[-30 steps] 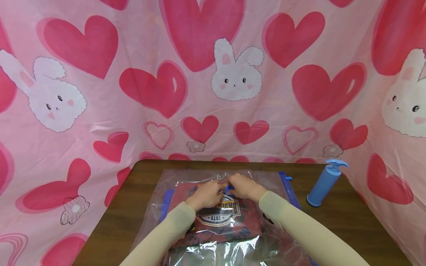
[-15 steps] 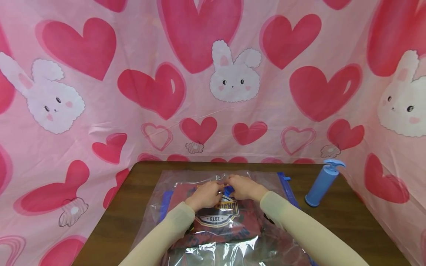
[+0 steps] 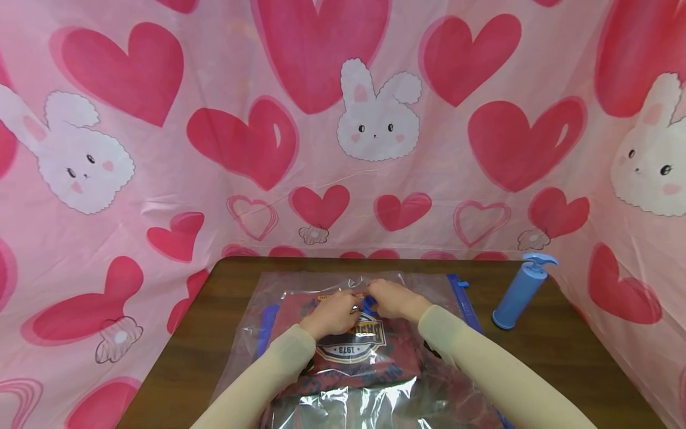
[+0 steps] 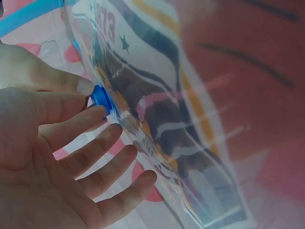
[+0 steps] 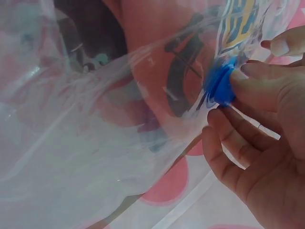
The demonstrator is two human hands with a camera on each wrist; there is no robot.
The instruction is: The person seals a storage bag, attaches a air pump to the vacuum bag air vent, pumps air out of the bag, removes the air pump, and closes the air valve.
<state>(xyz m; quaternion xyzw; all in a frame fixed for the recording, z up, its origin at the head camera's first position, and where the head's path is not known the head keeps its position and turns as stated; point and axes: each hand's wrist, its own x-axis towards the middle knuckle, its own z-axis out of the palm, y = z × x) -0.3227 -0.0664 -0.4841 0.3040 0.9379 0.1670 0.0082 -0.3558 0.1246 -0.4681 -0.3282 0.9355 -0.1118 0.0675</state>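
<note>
A clear plastic storage bag (image 3: 429, 286) lies on the table with folded dark red clothing (image 3: 399, 363) inside, printed with a "1973" emblem. A round blue valve cap (image 3: 370, 305) sits on the bag's top face, near the clothing's far edge. My left hand (image 3: 334, 314) pinches the cap at its left with thumb and forefinger; in the left wrist view its other fingers spread loosely beside the film. From the right, my right hand (image 3: 393, 299) grips the same cap (image 5: 223, 86) between thumb and fingers. The head view hides part of the cap behind the hands.
A light blue hand pump (image 3: 520, 295) stands on the brown wooden table (image 3: 563, 363) at the right. Blue zip strips (image 3: 465, 304) run along the bags' sides. Pink heart-and-rabbit cloth (image 3: 375, 179) hangs behind and beside the table.
Both hands stay at the blue cap, with small shifts of the right hand's fingers around it. The head view tilts slightly; bag and pump stay in place.
</note>
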